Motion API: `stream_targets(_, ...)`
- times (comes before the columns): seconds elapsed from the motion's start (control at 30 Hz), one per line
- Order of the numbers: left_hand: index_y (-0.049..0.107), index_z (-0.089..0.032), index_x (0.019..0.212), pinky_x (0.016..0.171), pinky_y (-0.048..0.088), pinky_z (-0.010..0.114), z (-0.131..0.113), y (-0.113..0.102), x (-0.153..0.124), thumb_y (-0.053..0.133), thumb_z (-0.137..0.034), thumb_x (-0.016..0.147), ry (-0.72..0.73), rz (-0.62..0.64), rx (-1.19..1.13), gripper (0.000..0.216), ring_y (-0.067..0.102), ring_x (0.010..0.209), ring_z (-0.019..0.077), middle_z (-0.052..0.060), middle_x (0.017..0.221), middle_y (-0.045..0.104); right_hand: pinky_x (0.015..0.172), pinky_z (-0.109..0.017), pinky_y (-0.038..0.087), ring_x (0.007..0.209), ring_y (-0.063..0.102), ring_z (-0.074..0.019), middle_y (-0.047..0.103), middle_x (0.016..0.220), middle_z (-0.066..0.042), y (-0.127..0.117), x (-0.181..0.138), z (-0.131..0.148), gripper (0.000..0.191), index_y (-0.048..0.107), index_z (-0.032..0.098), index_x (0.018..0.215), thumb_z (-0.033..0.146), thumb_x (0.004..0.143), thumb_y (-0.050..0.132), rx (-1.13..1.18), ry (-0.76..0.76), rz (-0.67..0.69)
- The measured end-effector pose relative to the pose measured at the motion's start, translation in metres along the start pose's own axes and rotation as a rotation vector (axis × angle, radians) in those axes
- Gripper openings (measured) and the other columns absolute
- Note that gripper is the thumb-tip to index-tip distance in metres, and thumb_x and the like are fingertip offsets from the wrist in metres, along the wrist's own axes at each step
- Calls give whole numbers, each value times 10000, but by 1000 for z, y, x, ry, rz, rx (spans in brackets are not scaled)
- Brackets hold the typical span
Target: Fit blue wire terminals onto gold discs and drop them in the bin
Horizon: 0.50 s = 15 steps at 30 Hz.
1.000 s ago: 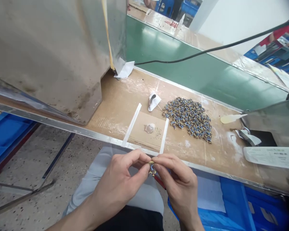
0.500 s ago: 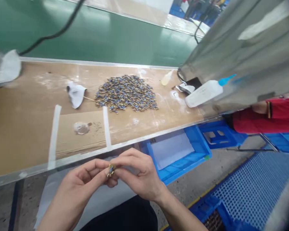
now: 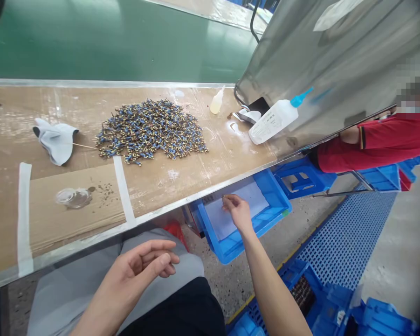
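Right hand (image 3: 238,212), now outstretched (part (image 3: 224,198) pinched)

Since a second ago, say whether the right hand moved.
Yes. Right hand, pinching a small metal part, left the left hand and went right, over the blue plastic bin.

Hands part: my right hand (image 3: 238,211) carries the small part (image 3: 224,198) out over the blue bin (image 3: 278,199); left hand (image 3: 140,266) loosens, empty.
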<state>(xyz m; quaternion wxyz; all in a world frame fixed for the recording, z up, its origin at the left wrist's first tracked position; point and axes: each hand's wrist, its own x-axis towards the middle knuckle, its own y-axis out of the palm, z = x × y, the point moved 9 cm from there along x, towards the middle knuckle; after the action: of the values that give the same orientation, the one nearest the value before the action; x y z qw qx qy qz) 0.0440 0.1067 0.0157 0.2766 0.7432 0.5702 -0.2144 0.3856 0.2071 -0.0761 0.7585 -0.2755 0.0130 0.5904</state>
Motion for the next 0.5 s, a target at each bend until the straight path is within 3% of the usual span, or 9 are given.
stream_targets(0.17,860,-238,1247,953,671,385,11,-13,-2,796,-653,985,-6,21,27,495,818,1028,305,122,1144,878,851,-365,676,927,758,-181,771,1124,-47,15,54,-56,304,737,163,1195,445,1085,766,-172,159,57)
stream_targets(0.3,871,-228,1193,951,662,419,6,-17,-8,825,-641,955,-5,-49,-8,479,808,982,309,115,1077,875,912,-406,683,1052,760,-219,748,1279,-83,29,62,-74,352,714,175,1317,432,1083,766,-223,209,99)
stream_targets(0.5,867,-229,1178,938,640,393,8,-23,-13,834,-642,950,-12,-72,-52,473,799,999,298,105,1069,874,896,-396,685,1025,763,-210,756,1244,-77,32,65,-88,345,718,172,1298,446,1091,754,-222,231,137)
